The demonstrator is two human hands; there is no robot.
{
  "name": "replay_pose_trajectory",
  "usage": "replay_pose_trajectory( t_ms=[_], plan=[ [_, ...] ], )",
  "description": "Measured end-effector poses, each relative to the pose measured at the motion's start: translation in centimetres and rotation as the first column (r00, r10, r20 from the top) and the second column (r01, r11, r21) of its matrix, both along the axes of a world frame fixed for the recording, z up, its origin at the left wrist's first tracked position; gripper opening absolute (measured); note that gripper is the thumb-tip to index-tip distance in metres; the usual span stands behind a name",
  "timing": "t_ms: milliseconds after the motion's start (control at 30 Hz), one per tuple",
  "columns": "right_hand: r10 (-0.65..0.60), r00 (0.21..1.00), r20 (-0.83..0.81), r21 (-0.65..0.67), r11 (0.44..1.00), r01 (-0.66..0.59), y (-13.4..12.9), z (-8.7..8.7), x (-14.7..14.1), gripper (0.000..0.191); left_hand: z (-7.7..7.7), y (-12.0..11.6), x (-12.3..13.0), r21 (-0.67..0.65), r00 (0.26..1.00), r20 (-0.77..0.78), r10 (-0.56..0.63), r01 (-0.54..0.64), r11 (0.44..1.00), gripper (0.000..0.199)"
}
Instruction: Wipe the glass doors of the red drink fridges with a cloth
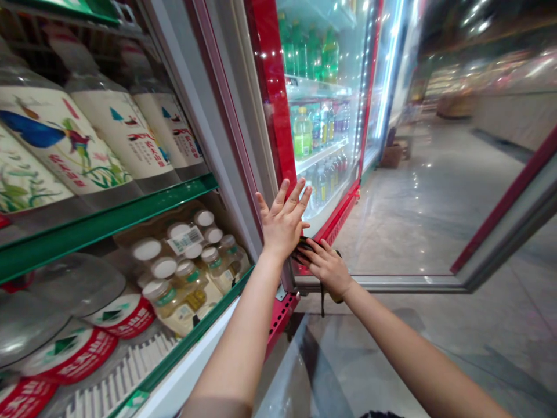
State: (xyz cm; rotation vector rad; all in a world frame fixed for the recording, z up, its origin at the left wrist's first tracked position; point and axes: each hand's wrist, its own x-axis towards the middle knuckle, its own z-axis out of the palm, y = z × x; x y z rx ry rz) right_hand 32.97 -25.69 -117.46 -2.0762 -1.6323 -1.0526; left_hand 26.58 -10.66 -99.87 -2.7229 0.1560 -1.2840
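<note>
My left hand (284,223) is held out, fingers spread and nothing in it, by the hinge-side frame of the open glass fridge door (391,283). Whether it touches the frame I cannot tell. Just below and to its right, my right hand (326,264) has its fingers over a dark item with a thin hanging strap (322,299); most of that item is hidden beneath the hand. To the left, the open fridge holds small bottles with white caps (164,268) on a lower shelf and large water bottles (150,125) above them.
Big bottles with red labels (72,354) lie at lower left. A green shelf edge (108,223) runs above them. Beyond the door frame stands another red-framed cooler (272,87) with lit drinks. Shiny floor (404,215) stretches right, towards blurred displays (513,87).
</note>
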Motion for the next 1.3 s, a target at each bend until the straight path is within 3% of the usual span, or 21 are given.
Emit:
replay_pose_trajectory(
  t_ms=[67,167,267,333,367,433,500,533,567,600,700,733,833,900,933,1000,1067,1133,1167,1233,1300],
  plan=[
    [-0.024,1.000,-0.007,0.035,0.999,0.025,0.6,0.2,-0.4,0.041,0.1,0.0,0.0,-0.008,1.000,-0.005,-0.013,0.013,1.000,0.089],
    [0.056,0.997,0.057,-0.020,0.998,-0.055,-0.1,-1.2,-0.5,0.036,0.1,0.1,-0.1,-0.017,0.999,-0.002,-0.033,0.033,0.999,0.094],
    [0.072,0.989,0.132,-0.057,0.996,-0.065,-3.8,-1.1,1.0,0.033,0.1,0.1,-0.1,-0.024,0.999,0.011,-0.038,0.038,0.999,0.093],
    [-0.055,0.985,0.160,0.071,0.996,0.044,-7.4,0.3,2.6,0.036,0.1,0.2,0.0,-0.025,0.999,0.017,-0.040,0.040,0.999,0.091],
    [-0.181,0.974,0.134,0.164,0.974,0.158,-9.2,1.0,3.3,0.041,0.1,0.2,0.0,-0.024,0.999,0.020,-0.043,0.043,0.999,0.091],
    [-0.422,0.907,-0.006,0.341,0.852,0.398,-12.0,1.6,4.1,0.050,0.0,0.2,0.1,-0.022,0.998,0.030,-0.052,0.052,0.998,0.089],
    [-0.541,0.827,-0.153,0.450,0.707,0.546,-12.8,0.6,3.9,0.057,0.0,0.3,0.2,-0.021,0.997,0.044,-0.062,0.063,0.998,0.086],
    [-0.552,0.810,-0.197,0.485,0.663,0.570,-12.2,-0.5,3.4,0.059,0.0,0.3,0.3,-0.023,0.996,0.051,-0.067,0.068,0.997,0.085],
    [-0.539,0.815,-0.211,0.478,0.671,0.568,-11.1,-1.9,2.7,0.062,0.0,0.3,0.3,-0.026,0.996,0.055,-0.071,0.072,0.997,0.085],
    [-0.517,0.830,-0.206,0.435,0.712,0.552,-9.5,-3.4,1.8,0.064,0.0,0.3,0.3,-0.029,0.996,0.057,-0.075,0.076,0.997,0.085],
    [-0.307,0.948,-0.084,0.207,0.925,0.318,-4.2,-7.2,-0.5,0.058,0.1,0.3,0.4,-0.037,0.995,0.059,-0.082,0.084,0.996,0.085],
    [-0.230,0.971,-0.061,0.122,0.964,0.236,-3.1,-8.0,-0.8,0.055,0.2,0.3,0.4,-0.037,0.995,0.060,-0.086,0.088,0.995,0.084],
    [-0.227,0.966,-0.126,0.015,0.973,0.231,-3.9,-8.9,-0.2,0.052,0.2,0.4,0.5,-0.043,0.992,0.065,-0.105,0.108,0.993,0.083],
    [-0.350,0.911,-0.219,0.130,0.915,0.383,-7.3,-8.9,1.1,0.056,0.2,0.6,0.7,-0.050,0.990,0.074,-0.120,0.124,0.991,0.083],
    [-0.414,0.866,-0.281,0.232,0.846,0.479,-9.2,-8.9,1.8,0.059,0.1,0.6,0.7,-0.053,0.989,0.078,-0.126,0.130,0.990,0.083],
    [-0.492,0.770,-0.406,0.423,0.646,0.636,-12.2,-9.0,2.7,0.070,0.0,0.6,0.9,-0.061,0.988,0.085,-0.133,0.138,0.989,0.084],
    [-0.476,0.710,-0.519,0.551,0.449,0.704,-12.8,-9.1,2.8,0.081,-0.1,0.5,0.9,-0.072,0.987,0.085,-0.140,0.146,0.987,0.086],
    [-0.410,0.678,-0.609,0.590,0.336,0.734,-11.3,-9.1,2.4,0.086,-0.1,0.5,1.0,-0.080,0.985,0.079,-0.150,0.156,0.984,0.088],
    [-0.374,0.662,-0.649,0.586,0.310,0.749,-10.1,-9.1,2.2,0.085,-0.1,0.5,1.0,-0.082,0.985,0.075,-0.154,0.160,0.984,0.088],
    [-0.379,0.621,-0.686,0.528,0.328,0.783,-8.1,-8.9,2.1,0.081,0.1,0.7,1.1,-0.079,0.986,0.063,-0.156,0.161,0.984,0.089],
    [-0.344,0.651,-0.676,0.563,0.329,0.758,-8.0,-8.3,3.0,0.077,0.2,0.9,1.1,-0.073,0.986,0.054,-0.159,0.163,0.984,0.090]
  ],
)
